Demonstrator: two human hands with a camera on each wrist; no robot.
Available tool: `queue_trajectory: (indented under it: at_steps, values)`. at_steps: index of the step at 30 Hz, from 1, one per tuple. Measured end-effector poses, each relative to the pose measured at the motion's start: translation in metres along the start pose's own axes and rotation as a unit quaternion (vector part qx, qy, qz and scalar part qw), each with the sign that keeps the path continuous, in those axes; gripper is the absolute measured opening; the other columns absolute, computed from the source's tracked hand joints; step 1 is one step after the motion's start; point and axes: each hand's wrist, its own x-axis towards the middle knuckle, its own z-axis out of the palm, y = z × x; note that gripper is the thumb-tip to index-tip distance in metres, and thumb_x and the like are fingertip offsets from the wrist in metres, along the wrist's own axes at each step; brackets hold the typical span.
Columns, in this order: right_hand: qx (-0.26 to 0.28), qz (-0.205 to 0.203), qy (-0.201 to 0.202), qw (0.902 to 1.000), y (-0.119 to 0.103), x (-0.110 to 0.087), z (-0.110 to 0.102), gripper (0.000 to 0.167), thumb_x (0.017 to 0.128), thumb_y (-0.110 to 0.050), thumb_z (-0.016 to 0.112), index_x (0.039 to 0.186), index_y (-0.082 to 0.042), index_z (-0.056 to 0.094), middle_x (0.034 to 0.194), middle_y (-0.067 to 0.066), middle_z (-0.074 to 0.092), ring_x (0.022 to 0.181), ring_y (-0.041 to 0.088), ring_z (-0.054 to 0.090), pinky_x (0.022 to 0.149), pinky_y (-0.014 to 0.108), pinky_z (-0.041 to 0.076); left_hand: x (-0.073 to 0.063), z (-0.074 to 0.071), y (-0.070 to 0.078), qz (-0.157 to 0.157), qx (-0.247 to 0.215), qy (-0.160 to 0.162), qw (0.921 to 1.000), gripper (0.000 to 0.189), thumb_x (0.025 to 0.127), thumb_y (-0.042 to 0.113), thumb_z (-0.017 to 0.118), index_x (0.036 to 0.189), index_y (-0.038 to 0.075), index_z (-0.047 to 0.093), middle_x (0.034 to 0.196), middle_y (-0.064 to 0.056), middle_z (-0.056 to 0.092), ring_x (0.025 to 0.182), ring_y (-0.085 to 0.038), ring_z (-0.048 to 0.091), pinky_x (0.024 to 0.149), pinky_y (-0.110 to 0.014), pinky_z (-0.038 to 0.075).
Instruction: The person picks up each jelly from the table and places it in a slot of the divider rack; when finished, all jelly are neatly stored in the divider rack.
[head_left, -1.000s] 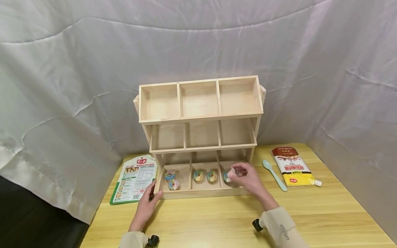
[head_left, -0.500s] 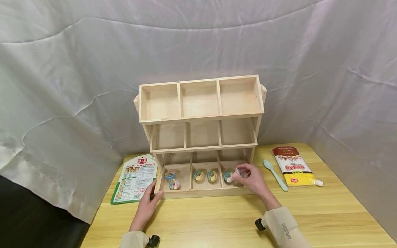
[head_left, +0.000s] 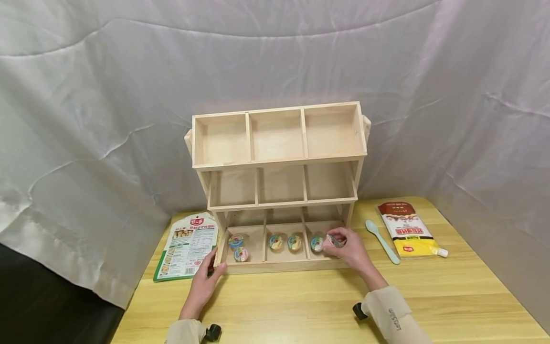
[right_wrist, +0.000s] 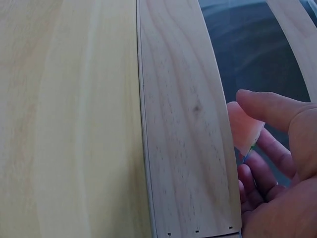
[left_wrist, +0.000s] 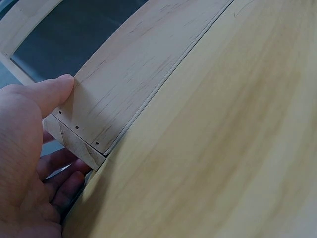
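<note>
A three-tier wooden rack (head_left: 279, 269) stands on the table, each tier split into three compartments. My right hand (head_left: 351, 248) pinches a pink jelly cup (right_wrist: 244, 130) between thumb and fingers, tilted, in the bottom right compartment. Beside it in that compartment sits another jelly cup (head_left: 316, 243). Two yellow-topped jelly cups (head_left: 276, 242) lie in the bottom middle compartment. At bottom left are a blue-rimmed jelly cup (head_left: 236, 241) and a pinkish jelly cup (head_left: 241, 254). My left hand (head_left: 205, 282) grips the rack's front left corner, thumb on the front board (left_wrist: 133, 64) and fingers round the side.
Left of the rack lies a white and green packet (head_left: 186, 246), partly behind the left hand. On the right are a pale green spoon (head_left: 382, 242) and a red, white and yellow spouted pouch (head_left: 406, 230). Grey curtain (head_left: 275, 62) surrounds the wooden table (head_left: 283, 306).
My right hand has shifted slightly right and lowered the pink jelly cup beside the other cup, which shows more fully now. The left hand has stayed at the rack's corner.
</note>
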Motion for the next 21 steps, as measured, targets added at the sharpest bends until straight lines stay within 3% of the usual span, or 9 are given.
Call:
queue_trajectory:
  at_steps: [21]
  values:
    - [-0.023, -0.011, 0.018, 0.9995, -0.0001, -0.0037, 0.0024, 0.046, 0.076, -0.014, 0.093, 0.115, -0.004, 0.073, 0.107, 0.015, 0.063, 0.096, 0.026, 0.058, 0.078, 0.031, 0.047, 0.0014, -0.0002, -0.0014, 0.009, 0.004, 0.002, 1.0000, 0.070, 0.105, 0.040, 0.061, 0.164, 0.017, 0.030, 0.166, -0.023, 0.031, 0.150, -0.043, 0.037, 0.119, -0.058, 0.035]
